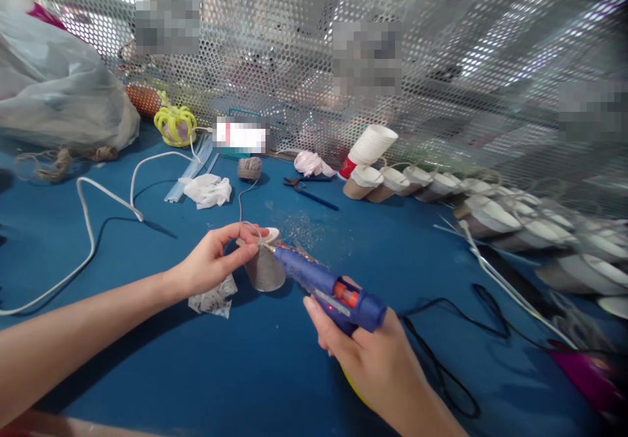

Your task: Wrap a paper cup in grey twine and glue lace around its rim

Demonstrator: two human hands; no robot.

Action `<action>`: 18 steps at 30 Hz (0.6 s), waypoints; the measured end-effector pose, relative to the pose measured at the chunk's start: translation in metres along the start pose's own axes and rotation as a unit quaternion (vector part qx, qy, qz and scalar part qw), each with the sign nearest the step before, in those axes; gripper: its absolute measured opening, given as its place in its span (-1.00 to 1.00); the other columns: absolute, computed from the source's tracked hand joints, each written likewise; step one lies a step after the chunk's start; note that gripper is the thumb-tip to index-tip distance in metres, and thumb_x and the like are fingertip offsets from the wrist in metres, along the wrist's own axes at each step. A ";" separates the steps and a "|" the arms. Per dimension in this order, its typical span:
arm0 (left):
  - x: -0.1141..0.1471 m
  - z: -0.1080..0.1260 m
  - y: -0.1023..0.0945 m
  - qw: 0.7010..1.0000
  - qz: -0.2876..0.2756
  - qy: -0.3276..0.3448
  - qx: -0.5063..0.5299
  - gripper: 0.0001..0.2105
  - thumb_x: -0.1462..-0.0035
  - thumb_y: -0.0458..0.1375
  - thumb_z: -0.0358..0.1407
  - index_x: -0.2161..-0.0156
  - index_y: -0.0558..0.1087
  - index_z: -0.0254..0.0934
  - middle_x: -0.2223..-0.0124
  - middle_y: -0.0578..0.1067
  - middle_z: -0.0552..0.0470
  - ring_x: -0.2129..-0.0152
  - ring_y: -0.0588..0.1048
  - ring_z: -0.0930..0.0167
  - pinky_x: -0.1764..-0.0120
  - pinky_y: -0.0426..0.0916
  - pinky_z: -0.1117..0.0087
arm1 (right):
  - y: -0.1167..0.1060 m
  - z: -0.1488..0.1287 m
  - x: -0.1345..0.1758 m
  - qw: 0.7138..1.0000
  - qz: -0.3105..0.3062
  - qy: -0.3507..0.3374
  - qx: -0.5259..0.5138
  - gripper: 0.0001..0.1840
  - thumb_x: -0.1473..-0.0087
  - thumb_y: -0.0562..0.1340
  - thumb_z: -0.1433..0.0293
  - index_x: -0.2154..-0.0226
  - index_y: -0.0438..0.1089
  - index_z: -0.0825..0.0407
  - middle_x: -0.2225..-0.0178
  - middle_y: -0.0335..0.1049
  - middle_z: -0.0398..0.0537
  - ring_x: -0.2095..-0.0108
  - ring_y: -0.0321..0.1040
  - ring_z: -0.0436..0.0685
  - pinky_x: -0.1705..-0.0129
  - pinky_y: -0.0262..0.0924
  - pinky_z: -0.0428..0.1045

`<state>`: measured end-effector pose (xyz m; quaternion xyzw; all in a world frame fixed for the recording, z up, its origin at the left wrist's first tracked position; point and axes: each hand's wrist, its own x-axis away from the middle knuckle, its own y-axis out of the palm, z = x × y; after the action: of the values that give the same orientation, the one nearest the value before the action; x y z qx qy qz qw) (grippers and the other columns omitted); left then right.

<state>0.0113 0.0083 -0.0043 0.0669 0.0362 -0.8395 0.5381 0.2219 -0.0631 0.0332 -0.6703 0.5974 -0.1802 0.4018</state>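
Head-worn view, close above blue table, facing forward, down.

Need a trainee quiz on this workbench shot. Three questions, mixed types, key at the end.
1. Which tool is in the right hand?
a) metal pliers with blue handles
b) blue plastic glue gun
c) steel scissors

2. True or false: the round grey ball of twine rests on top of the small grey tapered cup.

3. Fill in: the glue gun's thin metal tip points toward the fingers of the ____ hand.

Key:
1. b
2. False; the ball lies on the blue tabletop, farther back than the cup.
3. left
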 end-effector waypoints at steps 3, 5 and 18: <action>0.000 -0.001 -0.001 1.000 0.000 -0.001 -0.003 -0.75 -0.08 0.11 -0.15 0.43 0.32 -0.32 0.06 0.47 -0.19 -0.03 0.34 0.27 -0.04 0.15 0.26 | 0.001 0.000 0.000 1.000 -0.002 -0.004 -0.001 -0.72 -0.05 0.15 0.35 0.65 0.18 -0.05 0.64 0.34 -0.16 0.67 0.26 0.01 0.55 0.24 -0.07; 0.000 -0.001 -0.001 1.000 0.001 -0.001 -0.002 -0.76 -0.08 0.11 -0.15 0.42 0.31 -0.32 0.05 0.46 -0.20 -0.03 0.34 0.26 -0.03 0.16 0.25 | 0.000 0.000 -0.001 1.000 0.005 -0.003 0.003 -0.70 -0.05 0.16 0.35 0.66 0.18 -0.05 0.64 0.34 -0.17 0.67 0.27 0.01 0.52 0.25 -0.07; 0.000 -0.005 -0.004 0.999 -0.023 0.014 0.027 -0.79 -0.13 0.09 -0.21 0.42 0.29 -0.32 0.03 0.44 -0.22 -0.07 0.30 0.20 -0.04 0.14 0.18 | -0.002 0.007 -0.004 0.999 0.013 -0.012 0.029 -0.59 -0.08 0.11 0.30 0.74 0.14 -0.02 0.74 0.27 -0.19 0.72 0.26 -0.02 0.53 0.24 -0.09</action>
<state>0.0086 0.0107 -0.0097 0.0924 0.0229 -0.8512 0.5162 0.2274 -0.0574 0.0318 -0.6529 0.5954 -0.1844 0.4304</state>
